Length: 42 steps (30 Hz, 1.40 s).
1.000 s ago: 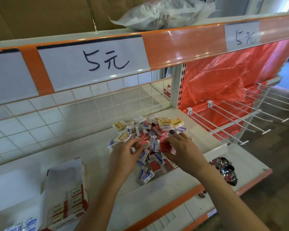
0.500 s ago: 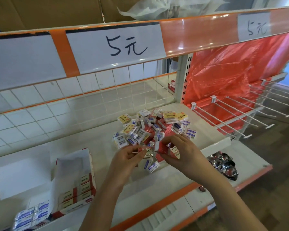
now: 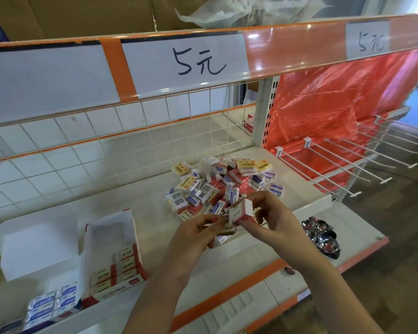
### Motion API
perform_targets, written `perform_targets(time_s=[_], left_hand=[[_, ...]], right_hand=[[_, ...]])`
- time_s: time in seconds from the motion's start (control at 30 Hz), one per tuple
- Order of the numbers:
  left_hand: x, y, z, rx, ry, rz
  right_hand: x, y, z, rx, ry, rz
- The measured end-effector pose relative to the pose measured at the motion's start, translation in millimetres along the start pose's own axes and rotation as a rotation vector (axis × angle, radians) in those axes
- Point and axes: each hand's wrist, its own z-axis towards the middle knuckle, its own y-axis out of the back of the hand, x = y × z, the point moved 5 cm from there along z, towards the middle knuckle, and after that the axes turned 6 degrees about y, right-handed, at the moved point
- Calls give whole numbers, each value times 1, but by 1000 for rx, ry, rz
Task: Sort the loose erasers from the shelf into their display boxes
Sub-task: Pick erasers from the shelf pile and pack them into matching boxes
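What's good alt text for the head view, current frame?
Two hands, the left hand and right hand, hold red-and-white erasers above a loose eraser pile on a white shop shelf. A partly filled red display box sits to the left.

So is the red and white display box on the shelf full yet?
Not full. The red and white display box has erasers only along its front; the back shows bare white.

- Eraser pile [image 3: 217,186] lies mid-shelf [image 3: 135,203], before the wire grid [image 3: 130,141].
- Display box [image 3: 116,259] stands left of it.
- Peg hooks [image 3: 336,165] hang right.
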Motion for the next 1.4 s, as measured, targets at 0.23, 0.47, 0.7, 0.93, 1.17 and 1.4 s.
perform_targets(time_s=[0.23,0.47,0.7,0.93,1.17,1.4], left_hand=[[6,5,-7,-9,25,-149],[5,9,-17,35,12,-159],[3,14,-21,33,15,-144],[2,22,-20,-10,-13,-78],[-4,24,-16,40,1,-141],[-7,23,-15,86,-38,-208]], right_hand=[[-5,7,-16,8,-29,-60],[-11,9,-23,-22,-71,-119],[-8,9,-21,-56,-88,-87],[-11,6,-21,-57,-119,-103],[-10,-1,-17,-27,-137,-95],[-8,-5,-13,-6,-127,-75]])
